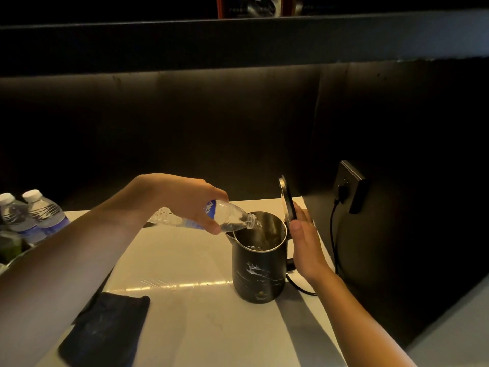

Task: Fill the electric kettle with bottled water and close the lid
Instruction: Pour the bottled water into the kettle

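Observation:
A black marbled electric kettle (pixel 259 271) stands on the pale counter (pixel 185 260) with its lid (pixel 288 200) swung up and open. My left hand (pixel 185 200) grips a clear water bottle (pixel 230 217), uncapped and tipped, its neck over the kettle's open rim. A little water glints inside the steel interior. My right hand (pixel 304 242) rests against the kettle's handle side, thumb and fingers touching the raised lid.
Two capped water bottles (pixel 31 215) stand at the far left edge. A dark folded cloth (pixel 105 329) lies at the front left. A black cord (pixel 334 242) runs from the kettle to a wall socket (pixel 349 184) on the right. A dark shelf overhangs.

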Demonstrator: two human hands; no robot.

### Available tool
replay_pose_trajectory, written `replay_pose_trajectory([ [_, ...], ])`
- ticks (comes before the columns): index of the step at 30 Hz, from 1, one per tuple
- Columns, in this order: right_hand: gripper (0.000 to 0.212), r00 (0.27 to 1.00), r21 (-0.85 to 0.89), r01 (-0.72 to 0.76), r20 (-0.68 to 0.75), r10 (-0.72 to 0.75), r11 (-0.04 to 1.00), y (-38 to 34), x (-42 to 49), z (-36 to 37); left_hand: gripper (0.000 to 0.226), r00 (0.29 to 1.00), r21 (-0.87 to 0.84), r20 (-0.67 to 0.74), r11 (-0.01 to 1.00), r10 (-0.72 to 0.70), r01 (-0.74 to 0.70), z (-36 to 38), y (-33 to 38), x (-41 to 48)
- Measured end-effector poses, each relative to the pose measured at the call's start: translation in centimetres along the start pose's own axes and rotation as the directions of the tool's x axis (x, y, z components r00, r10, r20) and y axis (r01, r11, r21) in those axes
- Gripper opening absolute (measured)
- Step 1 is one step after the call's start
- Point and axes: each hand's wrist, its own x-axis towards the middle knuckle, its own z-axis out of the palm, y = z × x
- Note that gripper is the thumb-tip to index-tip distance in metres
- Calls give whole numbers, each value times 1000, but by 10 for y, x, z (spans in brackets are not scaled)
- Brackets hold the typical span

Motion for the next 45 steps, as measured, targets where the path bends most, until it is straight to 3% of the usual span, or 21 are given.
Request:
replay_pose_trajectory([
  [31,82,1000,-16,1,-17,-1,1000,-1,2,2,83,1000,66,27,998,-16,15,-10,10,-6],
  [39,76,1000,-3,4,-11,-4,1000,1,3,2,84,999,33,38,999,-15,13,-1,4,-3],
  [45,81,1000,15,0,-15,0,1000,-1,2,3,83,1000,-87,-4,996,19,-19,16,-4,-8],
])
